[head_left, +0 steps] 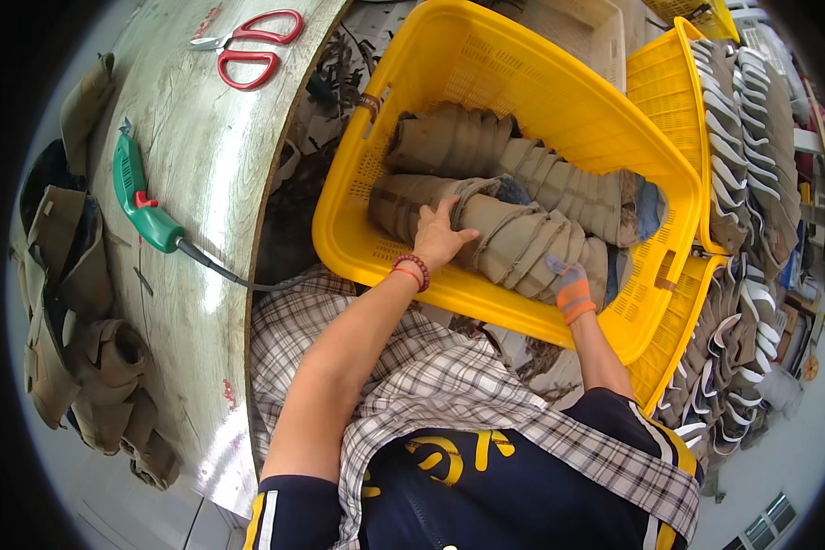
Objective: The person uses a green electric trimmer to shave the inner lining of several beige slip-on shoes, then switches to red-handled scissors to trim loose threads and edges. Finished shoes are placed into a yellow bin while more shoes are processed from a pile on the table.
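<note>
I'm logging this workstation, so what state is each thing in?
Yellow basket: partly filled.
Near brown row: pieces nested, lying in the basket.
Far brown row: likewise nested.
Red-handled scissors: lying flat, handles apart.
Green corded tool: lying down; on or off unclear.
Left hand: bare, fingers spread on the near row.
Right hand: gloved, at that row's right end; grip unclear.

Yellow basket's (pixel 532 64) floor mostly hidden beneath brown rolls (pixel 521 243), black cable's (pixel 215 266) end unseen

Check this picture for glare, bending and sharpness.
Head view: bright glare streaks the tabletop; head view again: the tabletop's edge bows and the corners go black; head view, centre: the nearer brown layered stack looks fairly sharp.
</note>
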`<action>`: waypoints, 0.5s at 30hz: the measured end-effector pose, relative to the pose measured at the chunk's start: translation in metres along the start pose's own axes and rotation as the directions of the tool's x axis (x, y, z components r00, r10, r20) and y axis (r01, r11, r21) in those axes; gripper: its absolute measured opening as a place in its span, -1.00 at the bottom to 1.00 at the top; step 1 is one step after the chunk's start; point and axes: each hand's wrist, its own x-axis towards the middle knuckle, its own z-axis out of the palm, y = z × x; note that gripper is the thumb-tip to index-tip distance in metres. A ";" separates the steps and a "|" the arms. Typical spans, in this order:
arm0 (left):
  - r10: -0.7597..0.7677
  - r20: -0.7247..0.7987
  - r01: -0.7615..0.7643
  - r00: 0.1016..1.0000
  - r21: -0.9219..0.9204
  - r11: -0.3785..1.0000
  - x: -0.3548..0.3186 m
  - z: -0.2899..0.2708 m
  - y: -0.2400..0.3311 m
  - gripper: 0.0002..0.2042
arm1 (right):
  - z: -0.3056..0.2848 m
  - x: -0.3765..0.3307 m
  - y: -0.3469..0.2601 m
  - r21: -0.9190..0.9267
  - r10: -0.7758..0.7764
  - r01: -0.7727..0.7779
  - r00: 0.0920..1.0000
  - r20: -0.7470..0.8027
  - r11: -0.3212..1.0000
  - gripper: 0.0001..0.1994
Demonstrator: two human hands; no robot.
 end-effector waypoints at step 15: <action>-0.169 0.095 0.189 0.981 -0.276 0.942 0.060 -0.038 -0.062 -0.32 | 0.166 -0.123 -0.036 -0.059 -0.220 0.253 0.917 0.334 0.966 -0.77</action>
